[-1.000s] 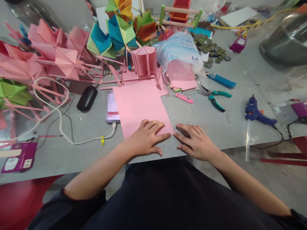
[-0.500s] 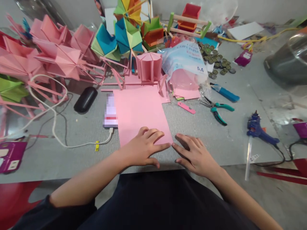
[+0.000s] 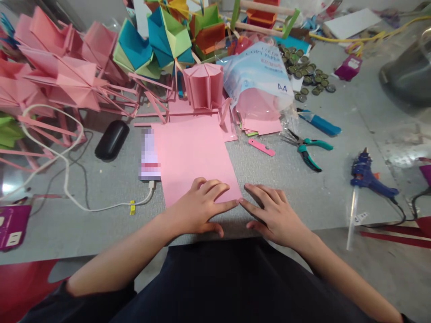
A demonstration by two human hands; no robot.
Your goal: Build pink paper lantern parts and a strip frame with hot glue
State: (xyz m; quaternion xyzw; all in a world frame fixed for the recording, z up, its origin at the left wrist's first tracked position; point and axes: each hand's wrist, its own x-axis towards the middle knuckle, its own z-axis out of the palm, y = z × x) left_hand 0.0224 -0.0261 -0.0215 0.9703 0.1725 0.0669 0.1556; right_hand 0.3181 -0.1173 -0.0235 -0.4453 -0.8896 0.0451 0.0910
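A pink sheet of paper point(image 3: 191, 154) lies flat on the grey table point(image 3: 303, 193) in front of me. My left hand point(image 3: 200, 208) rests palm down on the sheet's near edge, fingers spread toward its near right corner. My right hand point(image 3: 271, 213) lies flat on the table just right of that corner, its fingertips touching the corner beside my left fingertips. Neither hand grips anything.
A phone point(image 3: 149, 154) on a white cable lies left of the sheet, beside a black case point(image 3: 111, 140). Behind stand pink paper models point(image 3: 67, 80), a folded pink piece point(image 3: 204, 85), a paper pack point(image 3: 261, 83). Pliers point(image 3: 308, 148), a blue cutter point(image 3: 319, 122) and a glue gun point(image 3: 368, 177) lie right.
The view shifted slightly. My hands stay on the sheet's near right corner, barely moved.
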